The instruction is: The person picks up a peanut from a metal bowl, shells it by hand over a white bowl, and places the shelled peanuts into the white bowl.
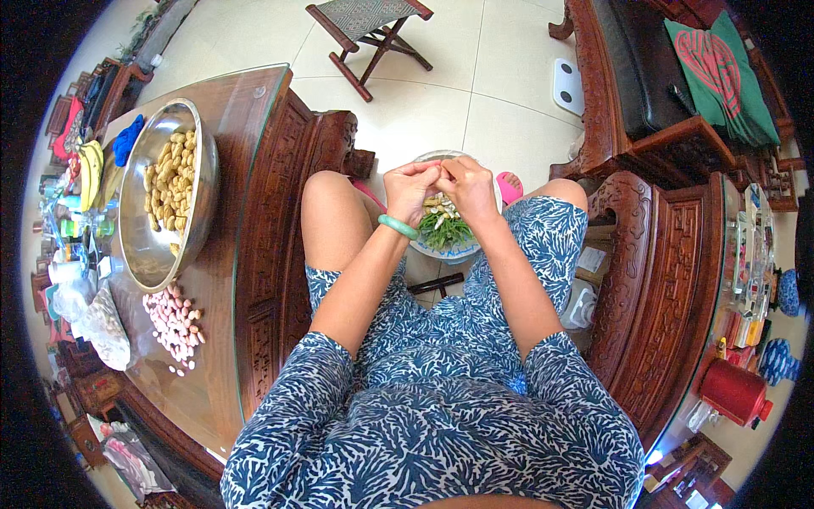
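Note:
My left hand (410, 189), a green bangle on its wrist, meets my right hand (472, 194) between my knees. Their thumbs and fingertips are pressed together; whatever lies between them is hidden. Directly beneath is a white bin (455, 253) holding green vegetable trimmings (445, 232) and pale peanut shells (439, 205). On the glass-topped table (210, 388) to my left, a steel bowl (129, 254) contains unshelled peanuts (170, 181). Beside the bowl, nearer me, lies a loose pile of pink shelled peanuts (172, 324).
Bananas (91, 175), a blue cloth (129, 140) and a plastic bag (105, 327) lie left of the bowl. A folding stool (372, 38) stands ahead. Carved wooden furniture (661, 273) rises close on my right, with a red canister (734, 392) on top.

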`<state>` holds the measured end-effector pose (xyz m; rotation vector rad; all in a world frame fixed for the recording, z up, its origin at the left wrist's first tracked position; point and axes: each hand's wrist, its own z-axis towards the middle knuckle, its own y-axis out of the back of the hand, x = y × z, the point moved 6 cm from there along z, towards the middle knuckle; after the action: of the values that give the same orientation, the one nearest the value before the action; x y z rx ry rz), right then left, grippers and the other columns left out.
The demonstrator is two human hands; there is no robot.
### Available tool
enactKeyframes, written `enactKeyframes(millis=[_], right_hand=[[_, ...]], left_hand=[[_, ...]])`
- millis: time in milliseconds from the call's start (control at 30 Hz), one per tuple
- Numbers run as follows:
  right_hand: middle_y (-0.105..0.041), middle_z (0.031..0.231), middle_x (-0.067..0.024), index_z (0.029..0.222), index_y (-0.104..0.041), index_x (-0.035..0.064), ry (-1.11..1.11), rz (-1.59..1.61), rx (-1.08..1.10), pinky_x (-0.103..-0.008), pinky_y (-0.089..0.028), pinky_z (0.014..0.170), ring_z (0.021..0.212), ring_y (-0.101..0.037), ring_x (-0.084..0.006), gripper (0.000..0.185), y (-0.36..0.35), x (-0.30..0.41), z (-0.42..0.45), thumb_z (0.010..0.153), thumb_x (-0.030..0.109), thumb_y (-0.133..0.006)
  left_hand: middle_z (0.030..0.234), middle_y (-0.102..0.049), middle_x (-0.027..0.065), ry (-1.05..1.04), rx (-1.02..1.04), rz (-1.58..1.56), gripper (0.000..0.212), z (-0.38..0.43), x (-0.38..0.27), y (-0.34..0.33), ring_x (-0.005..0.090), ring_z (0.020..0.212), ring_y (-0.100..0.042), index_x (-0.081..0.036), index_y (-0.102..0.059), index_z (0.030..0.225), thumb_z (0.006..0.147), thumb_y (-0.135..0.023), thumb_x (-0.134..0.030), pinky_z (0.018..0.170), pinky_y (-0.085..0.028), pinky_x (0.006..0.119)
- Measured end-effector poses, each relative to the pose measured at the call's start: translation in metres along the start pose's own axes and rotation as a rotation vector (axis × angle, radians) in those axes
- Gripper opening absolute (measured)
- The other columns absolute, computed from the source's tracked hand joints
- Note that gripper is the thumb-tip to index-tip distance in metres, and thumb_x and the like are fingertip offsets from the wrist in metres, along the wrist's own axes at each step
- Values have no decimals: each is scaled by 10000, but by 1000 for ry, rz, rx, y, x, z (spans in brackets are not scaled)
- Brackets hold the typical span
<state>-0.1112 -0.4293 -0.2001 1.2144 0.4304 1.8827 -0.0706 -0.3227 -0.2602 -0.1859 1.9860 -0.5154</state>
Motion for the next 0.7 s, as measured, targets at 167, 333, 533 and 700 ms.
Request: enactKeyframes(millis=[167,333,533,700], right_hand=[[-615,698,-118,765,-635,10,-14,66,-80,-334,-501,566,629,-611,-252,109,7,3,2,665,46,-656],[-648,736,-117,779,-683,11,-246,291,-95,-292,-505,578,641,-634,-202,109,14,-5,7,706,91,-663],[-657,713,-69,830,-695,-23,-697,778,-112,-215,-475,574,630,-593,-104,131,-8,-45,-8,762,26,-595],[-631,693,-48,833,-681,-57,-751,995,-141,-194,-439,503,557,-546,-84,140,-11,-47,-10,775,-3,-565]], left_hand=[[868,-652,116,-15,-7,-35,126,-1,0,-1,168,722,-636,59,-632,897,805,-628,-27,624,-562,284],[889,-631,132,-1,22,-120,110,-1,-4,-4,198,782,-635,80,-596,909,824,-568,15,714,-566,325],[930,-627,178,-16,91,-186,146,2,-5,-10,242,822,-643,103,-563,963,840,-541,26,736,-580,355],[939,-625,192,-33,70,-226,122,1,-9,-10,256,845,-644,90,-550,941,842,-532,20,740,-578,352]])
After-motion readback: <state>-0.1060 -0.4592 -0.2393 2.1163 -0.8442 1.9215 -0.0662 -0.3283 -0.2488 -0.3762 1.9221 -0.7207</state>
